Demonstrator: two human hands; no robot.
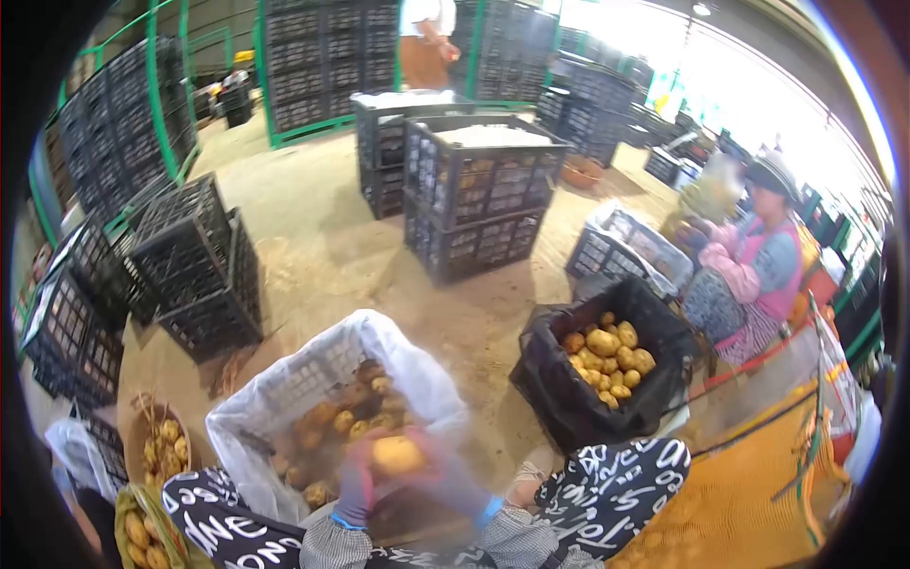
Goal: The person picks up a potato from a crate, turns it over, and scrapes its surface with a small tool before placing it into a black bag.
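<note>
A yellow potato (pixel 398 455) is held up between my two hands, over the near edge of a crate lined with white plastic (pixel 284 379). My left hand (pixel 357 482) is at the potato's left side, its fingers closed against it. On the other side is my right hand (pixel 445 474), smeared by motion, its fingers hard to make out. More potatoes (pixel 343 422) lie inside the white-lined crate. To the right stands a crate lined with black plastic (pixel 550 379), holding several clean yellow potatoes (pixel 607 351).
Stacked black crates (pixel 479 204) stand ahead, others (pixel 194 266) at left. A basket of potatoes (pixel 163 446) is at lower left, an orange mesh sack (pixel 739 493) at lower right. One person (pixel 758 266) sits at right; another (pixel 427 47) stands behind the crates.
</note>
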